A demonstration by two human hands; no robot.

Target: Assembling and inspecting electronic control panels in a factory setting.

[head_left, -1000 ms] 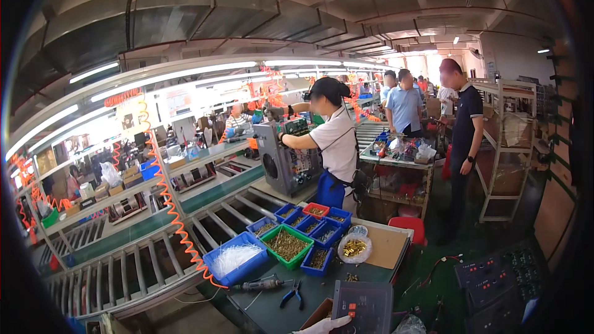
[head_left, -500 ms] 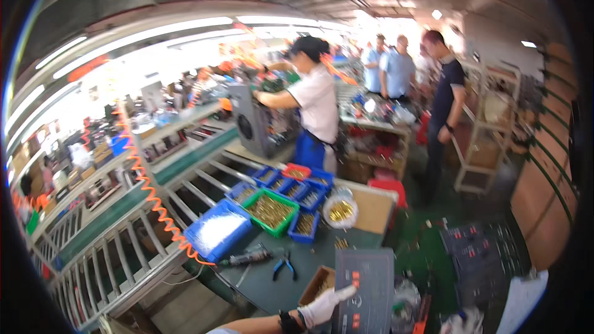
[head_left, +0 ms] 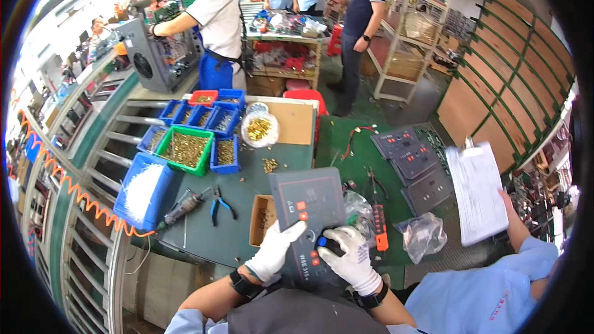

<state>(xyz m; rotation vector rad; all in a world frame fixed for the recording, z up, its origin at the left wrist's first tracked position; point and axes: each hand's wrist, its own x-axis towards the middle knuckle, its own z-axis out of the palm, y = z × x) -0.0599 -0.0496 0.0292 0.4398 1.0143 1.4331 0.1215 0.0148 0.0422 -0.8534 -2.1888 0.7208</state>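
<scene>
1. A dark grey control panel [head_left: 309, 192] with orange markings tilts above the worktop [head_left: 272, 154], at its near right corner; whether it touches the surface cannot be told.
2. The person's gloved left hand [head_left: 276, 248] grips the panel's left side, thumb on the face, the other fingers largely hidden.
3. The gloved right hand [head_left: 351, 258] has its fingers closed around a black knob [head_left: 328, 243] with a blue centre, at the panel's face.
4. Just left of the panel stands an open cardboard box [head_left: 262, 221].
5. Toward the worktop's left edge lie blue-handled pliers [head_left: 221, 206], a power screwdriver [head_left: 182, 208] and a blue bin [head_left: 123, 206] of white strips.
6. Near the far left corner, a green bin [head_left: 203, 161] holds brass-coloured pieces.
7. A tan board [head_left: 294, 122] covers the far right corner.
8. At right, another person's hand [head_left: 508, 205] holds a clipboard [head_left: 475, 192] with papers.
</scene>
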